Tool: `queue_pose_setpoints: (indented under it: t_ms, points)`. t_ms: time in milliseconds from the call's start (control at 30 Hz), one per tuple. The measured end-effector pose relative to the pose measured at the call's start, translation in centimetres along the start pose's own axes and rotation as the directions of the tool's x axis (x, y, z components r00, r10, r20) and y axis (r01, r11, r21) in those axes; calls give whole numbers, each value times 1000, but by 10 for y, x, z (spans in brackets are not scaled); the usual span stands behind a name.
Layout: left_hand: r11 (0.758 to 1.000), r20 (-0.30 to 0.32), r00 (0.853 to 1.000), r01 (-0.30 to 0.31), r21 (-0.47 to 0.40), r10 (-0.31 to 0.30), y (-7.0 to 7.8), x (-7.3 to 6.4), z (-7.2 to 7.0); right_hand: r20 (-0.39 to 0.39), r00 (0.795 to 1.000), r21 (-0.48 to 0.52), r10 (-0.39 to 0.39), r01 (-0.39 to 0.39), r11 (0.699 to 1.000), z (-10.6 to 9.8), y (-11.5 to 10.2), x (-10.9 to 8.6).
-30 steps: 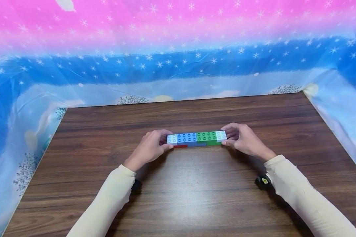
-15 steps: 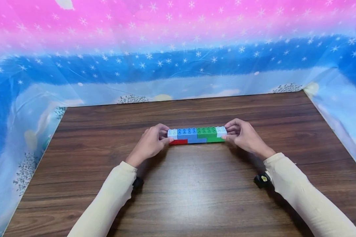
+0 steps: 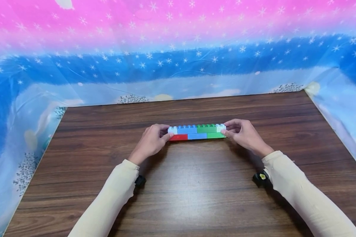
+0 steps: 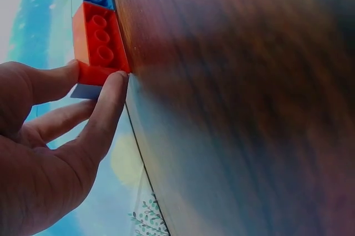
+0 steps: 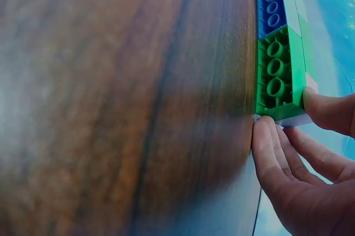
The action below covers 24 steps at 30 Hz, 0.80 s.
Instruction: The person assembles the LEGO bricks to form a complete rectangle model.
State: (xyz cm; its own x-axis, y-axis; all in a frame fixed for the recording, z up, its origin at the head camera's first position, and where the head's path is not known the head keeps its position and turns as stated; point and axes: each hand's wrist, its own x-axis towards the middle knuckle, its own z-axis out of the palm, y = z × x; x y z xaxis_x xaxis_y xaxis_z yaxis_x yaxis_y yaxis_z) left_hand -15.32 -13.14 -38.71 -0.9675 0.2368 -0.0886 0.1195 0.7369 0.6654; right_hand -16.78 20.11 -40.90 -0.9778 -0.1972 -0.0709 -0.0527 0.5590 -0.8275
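Both hands hold a long two-layer wall of toy building bricks (image 3: 197, 135) at the middle of the table, its long side facing me. The lower layer has a red brick (image 3: 178, 137), a blue one and a green one. Above them run a white, a blue, a green and another white brick. My left hand (image 3: 149, 143) pinches the left end, thumb in front and fingers behind. At the other end, my right hand (image 3: 247, 135) pinches the wall the same way. Hollow undersides of the red brick (image 4: 101, 36) and the green brick (image 5: 275, 72) show in the wrist views, tilted up.
The wood-grain table (image 3: 192, 191) spreads out around the hands. A pink and blue snowflake cloth (image 3: 178, 65) hangs along its back and both sides. A dark wrist device (image 3: 260, 179) sits under the right sleeve cuff, and another (image 3: 140, 181) under the left.
The brick wall has tilted back, from its studded top facing me to its long front side showing. It has shifted slightly up in the head view. Both hands keep their hold on the ends.
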Motion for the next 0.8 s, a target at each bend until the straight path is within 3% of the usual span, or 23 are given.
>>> queue_pose_setpoints:
  t_ms: [233,800]
  points:
    - [1000,-10,1000,19,-10,-19,0,1,1,-4,1000,-44,1,-1,999,2,-1,3]
    - [997,-30,996,78,-26,-79,7,7,3,-23,997,-38,67,-68,997,2,0,9]
